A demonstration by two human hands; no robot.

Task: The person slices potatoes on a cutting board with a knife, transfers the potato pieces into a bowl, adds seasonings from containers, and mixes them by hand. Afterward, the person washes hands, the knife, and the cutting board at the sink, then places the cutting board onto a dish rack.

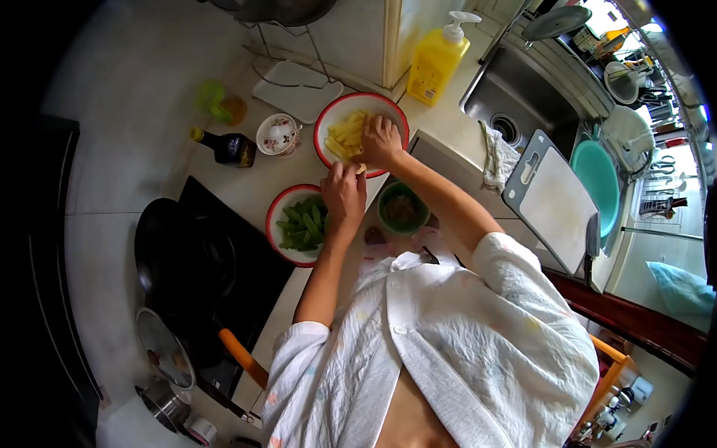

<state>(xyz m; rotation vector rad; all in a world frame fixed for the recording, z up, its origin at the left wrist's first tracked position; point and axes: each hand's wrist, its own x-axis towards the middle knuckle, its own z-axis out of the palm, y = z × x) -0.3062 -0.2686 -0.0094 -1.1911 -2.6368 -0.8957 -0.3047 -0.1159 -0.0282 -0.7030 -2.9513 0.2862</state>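
A white bowl with a red rim holds pale yellow cut strips. My right hand lies over the right side of these strips, its fingers spread and its thumb reaching toward my left hand. At the bowl's near edge, my left hand pinches a small pale piece; its exact kind is unclear. Just below my left hand stands a second red-rimmed bowl with cut green pieces, like flat beans. A green container with dark contents sits lower, beneath my right forearm.
Left of the bowls are a patterned lidded pot, a dark bottle and a black wok on the stove. A yellow pump bottle stands near the sink. A cutting board leans at the right.
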